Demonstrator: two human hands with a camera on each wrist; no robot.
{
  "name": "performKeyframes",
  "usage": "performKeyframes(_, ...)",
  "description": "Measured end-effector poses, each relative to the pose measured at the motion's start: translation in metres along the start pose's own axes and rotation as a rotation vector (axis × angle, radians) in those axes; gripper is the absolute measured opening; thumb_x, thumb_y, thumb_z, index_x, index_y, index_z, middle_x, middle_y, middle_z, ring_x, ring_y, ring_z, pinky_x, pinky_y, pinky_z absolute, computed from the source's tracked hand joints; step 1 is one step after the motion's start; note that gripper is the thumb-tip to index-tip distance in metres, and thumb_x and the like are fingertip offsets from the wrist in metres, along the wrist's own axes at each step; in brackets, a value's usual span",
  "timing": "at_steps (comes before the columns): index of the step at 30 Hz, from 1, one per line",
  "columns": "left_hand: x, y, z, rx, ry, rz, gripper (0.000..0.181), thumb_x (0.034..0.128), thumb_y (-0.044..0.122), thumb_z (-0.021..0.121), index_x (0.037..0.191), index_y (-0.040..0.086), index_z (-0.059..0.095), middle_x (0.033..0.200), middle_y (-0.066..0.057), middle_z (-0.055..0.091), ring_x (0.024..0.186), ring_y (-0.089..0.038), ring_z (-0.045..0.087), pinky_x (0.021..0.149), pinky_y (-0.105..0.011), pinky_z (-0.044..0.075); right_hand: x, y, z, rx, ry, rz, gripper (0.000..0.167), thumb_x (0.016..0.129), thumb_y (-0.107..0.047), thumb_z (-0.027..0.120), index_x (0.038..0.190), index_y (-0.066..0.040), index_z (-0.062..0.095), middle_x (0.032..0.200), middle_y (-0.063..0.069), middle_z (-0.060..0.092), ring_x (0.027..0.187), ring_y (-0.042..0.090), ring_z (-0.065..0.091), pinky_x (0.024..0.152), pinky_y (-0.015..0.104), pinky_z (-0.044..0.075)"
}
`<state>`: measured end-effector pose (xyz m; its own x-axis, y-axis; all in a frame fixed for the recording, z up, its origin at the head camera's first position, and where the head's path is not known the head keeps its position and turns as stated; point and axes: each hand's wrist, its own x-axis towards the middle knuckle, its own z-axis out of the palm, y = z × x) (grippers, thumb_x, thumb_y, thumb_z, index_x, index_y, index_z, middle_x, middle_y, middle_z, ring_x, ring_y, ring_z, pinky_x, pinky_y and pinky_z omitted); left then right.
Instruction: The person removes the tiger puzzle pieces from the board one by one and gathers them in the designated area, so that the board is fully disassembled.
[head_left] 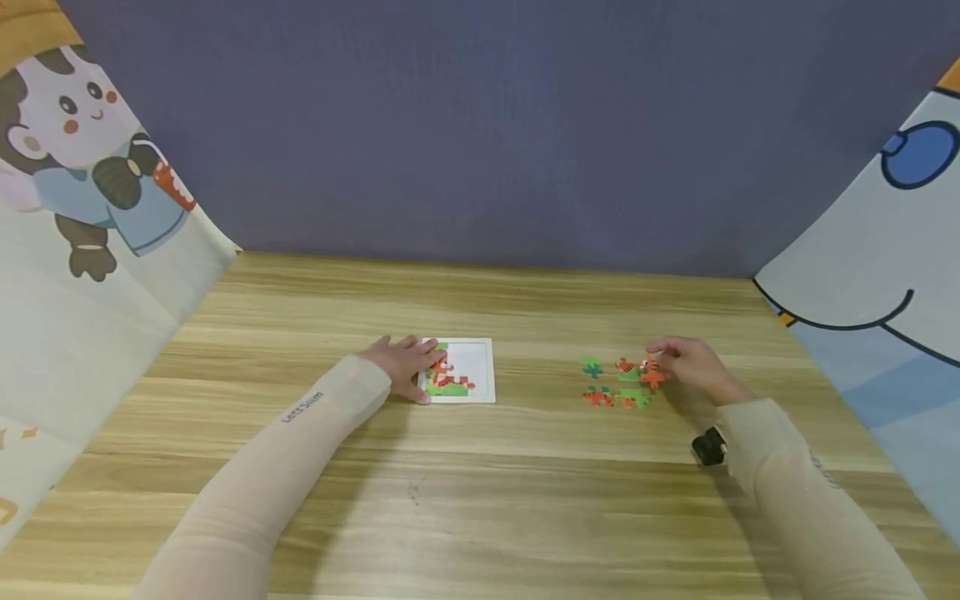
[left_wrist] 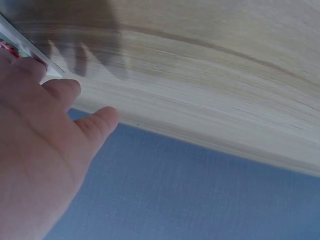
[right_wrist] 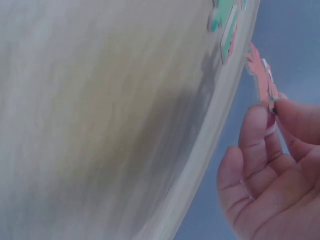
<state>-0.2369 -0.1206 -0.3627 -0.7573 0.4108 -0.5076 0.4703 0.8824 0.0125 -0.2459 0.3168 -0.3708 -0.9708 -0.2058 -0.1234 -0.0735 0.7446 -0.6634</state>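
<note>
Two pale sleeves, the left sleeve (head_left: 240, 500) and the right sleeve (head_left: 817, 508), stretched in from the bottom edge, nearest the head camera. The left hand (head_left: 397, 367) was spread and relaxed, gripping nothing, its fingers over the left side of a white puzzle tray (head_left: 491, 371). The right hand (head_left: 697, 371) pinched a red puzzle piece (right_wrist: 260, 80) between thumb and fingertips, raised off the wooden table (head_left: 480, 500), well apart from the tray and on its right. Just left of that hand lay a group of loose pieces (head_left: 597, 397), red and green, face up.

Inside the tray, joined pieces (head_left: 450, 388) in green and red filled part of the left and lower area; the rest showed bare white.

The left hand covered the tray's left edge, and the left wrist view caught only a corner of it. Whether the right hand held one piece or two overlapping could not be told. A black object (head_left: 708, 447) beside the right cuff was partly hidden and hard to identify.
</note>
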Motion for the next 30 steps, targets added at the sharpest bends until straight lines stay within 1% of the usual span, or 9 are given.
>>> performKeyframes(6, -0.002, -0.001, 0.0, -0.019, 0.004, -0.005, 0.083, 0.0918, 0.05, 0.057, 0.155, 0.019, 0.014, 0.161, -0.004, 0.007, 0.146, -0.031, 0.008, 0.114, -0.056, 0.011, 0.0, 0.002, -0.005, 0.02, 0.009, 0.016, 0.031, 0.095, 0.001, 0.048, 0.121, 0.018, 0.052, 0.101, 0.028, 0.063, 0.073, 0.017, 0.062, 0.066, 0.031, 0.053)
performKeyframes(11, -0.002, -0.002, 0.0, -0.021, 0.0, -0.007, 0.083, 0.0917, 0.051, 0.057, 0.155, 0.019, 0.014, 0.161, -0.004, 0.007, 0.146, -0.03, 0.008, 0.114, -0.056, 0.011, 0.0, 0.001, -0.008, 0.023, 0.006, 0.038, 0.032, 0.095, 0.001, 0.048, 0.121, 0.018, 0.051, 0.105, 0.03, 0.061, 0.074, 0.017, 0.062, 0.067, 0.031, 0.053)
performKeyframes(16, -0.003, -0.002, 0.0, -0.045, -0.005, -0.01, 0.083, 0.0915, 0.051, 0.057, 0.156, 0.02, 0.013, 0.161, -0.002, 0.006, 0.146, -0.03, 0.007, 0.114, -0.055, 0.009, 0.0, 0.001, -0.01, 0.034, -0.011, 0.054, 0.033, 0.095, 0.0, 0.046, 0.123, 0.019, 0.049, 0.102, 0.027, 0.063, 0.074, 0.014, 0.06, 0.067, 0.031, 0.053)
performKeyframes(21, -0.005, -0.002, 0.0, -0.042, -0.014, -0.018, 0.084, 0.0917, 0.051, 0.056, 0.156, 0.021, 0.012, 0.161, -0.001, 0.004, 0.146, -0.029, 0.005, 0.115, -0.054, 0.008, 0.003, 0.003, -0.011, 0.052, -0.034, 0.077, 0.036, 0.095, 0.0, 0.046, 0.125, 0.02, 0.048, 0.098, 0.021, 0.064, 0.074, 0.012, 0.057, 0.065, 0.029, 0.052)
performKeyframes(30, -0.006, -0.002, 0.0, -0.062, -0.007, -0.024, 0.084, 0.0915, 0.05, 0.057, 0.156, 0.022, 0.011, 0.161, 0.001, 0.003, 0.146, -0.028, 0.004, 0.115, -0.053, 0.007, 0.011, 0.009, -0.012, 0.026, -0.062, 0.127, 0.036, 0.095, 0.0, 0.046, 0.125, 0.02, 0.048, 0.104, 0.022, 0.063, 0.077, 0.01, 0.054, 0.066, 0.029, 0.05)
